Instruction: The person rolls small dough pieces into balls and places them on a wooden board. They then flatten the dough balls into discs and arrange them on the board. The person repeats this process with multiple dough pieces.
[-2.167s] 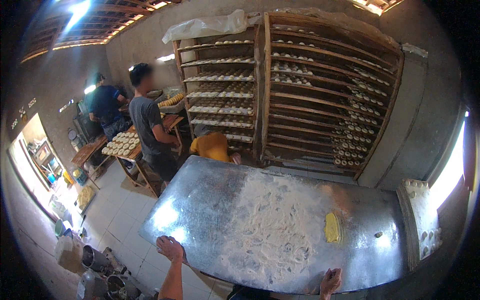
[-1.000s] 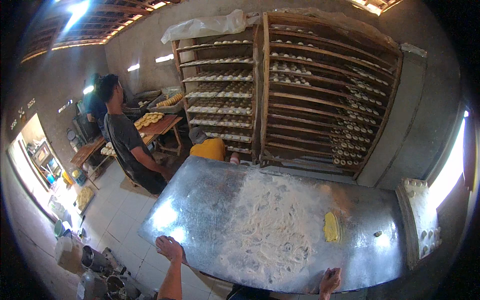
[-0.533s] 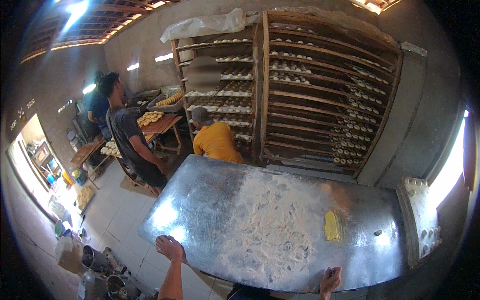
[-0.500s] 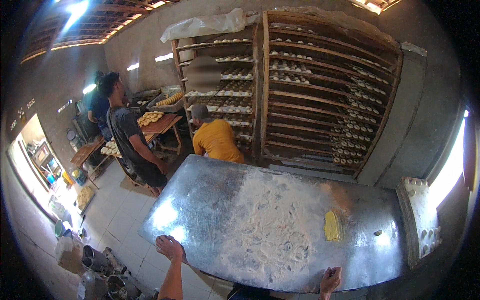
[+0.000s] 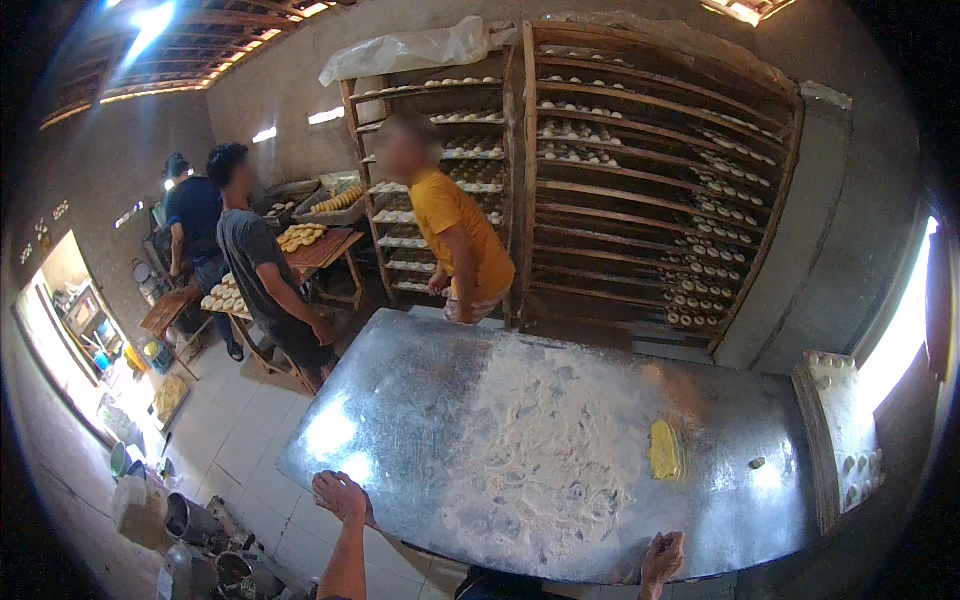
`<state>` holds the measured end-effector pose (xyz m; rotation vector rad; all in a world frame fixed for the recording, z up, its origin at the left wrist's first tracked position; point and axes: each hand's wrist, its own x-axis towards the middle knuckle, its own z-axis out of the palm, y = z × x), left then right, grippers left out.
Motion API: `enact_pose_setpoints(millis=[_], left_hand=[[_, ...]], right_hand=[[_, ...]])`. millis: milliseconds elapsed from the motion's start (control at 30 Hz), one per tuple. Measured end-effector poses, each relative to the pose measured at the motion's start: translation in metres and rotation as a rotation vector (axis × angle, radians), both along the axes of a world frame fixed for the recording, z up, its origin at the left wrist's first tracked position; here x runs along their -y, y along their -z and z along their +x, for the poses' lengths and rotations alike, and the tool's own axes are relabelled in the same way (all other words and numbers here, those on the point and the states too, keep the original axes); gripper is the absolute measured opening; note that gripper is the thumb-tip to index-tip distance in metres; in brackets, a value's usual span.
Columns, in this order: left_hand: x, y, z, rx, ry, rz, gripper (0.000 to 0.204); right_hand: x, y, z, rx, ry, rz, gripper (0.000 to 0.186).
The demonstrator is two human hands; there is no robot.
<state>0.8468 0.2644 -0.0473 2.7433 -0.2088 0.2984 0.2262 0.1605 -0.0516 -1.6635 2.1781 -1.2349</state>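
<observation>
A metal-topped table (image 5: 395,400) stretches out in front of me, its middle dusted with white flour (image 5: 540,430). My left hand (image 5: 340,495) rests on the table's left near edge, fingers laid over the rim and holding nothing. At the near edge, right of the flour, my right hand (image 5: 663,557) leans with loosely bent fingers; no object shows in it. Beyond that hand lies a flat slab of yellow, butter-like fat (image 5: 666,450). Farther right sits a small dark greenish lump (image 5: 757,463).
Wooden racks (image 5: 660,190) with trays of dough pieces line the far wall. A person in yellow (image 5: 465,235) stands past the table; one in grey (image 5: 262,260) and one in dark blue (image 5: 195,215) are left. Stacked trays (image 5: 825,430) flank the table's right end. Pots (image 5: 190,520) sit lower left.
The person in yellow has risen from a bent posture and turned left. The person in dark blue has shifted into fuller view. My hands stay in place.
</observation>
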Motion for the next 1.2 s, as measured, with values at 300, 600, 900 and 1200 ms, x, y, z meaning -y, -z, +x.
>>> enact_pose_setpoints(millis=[300,600,900,1200], left_hand=[[-0.006,0.024,0.021,0.102,-0.039,0.031,0.027],[-0.006,0.001,0.005,0.018,0.048,-0.021,0.038],[-0.003,-0.006,-0.001,0.069,-0.015,-0.033,0.024],[-0.007,0.002,0.008,0.009,0.005,0.001,0.035]], right_hand=[[-0.001,-0.004,0.009,-0.014,-0.043,-0.070,0.021],[0.000,0.003,0.000,0.001,-0.103,-0.116,0.012],[0.002,0.017,-0.008,-0.079,-0.135,-0.175,0.017],[0.002,0.020,-0.002,-0.129,-0.013,-0.080,0.039]])
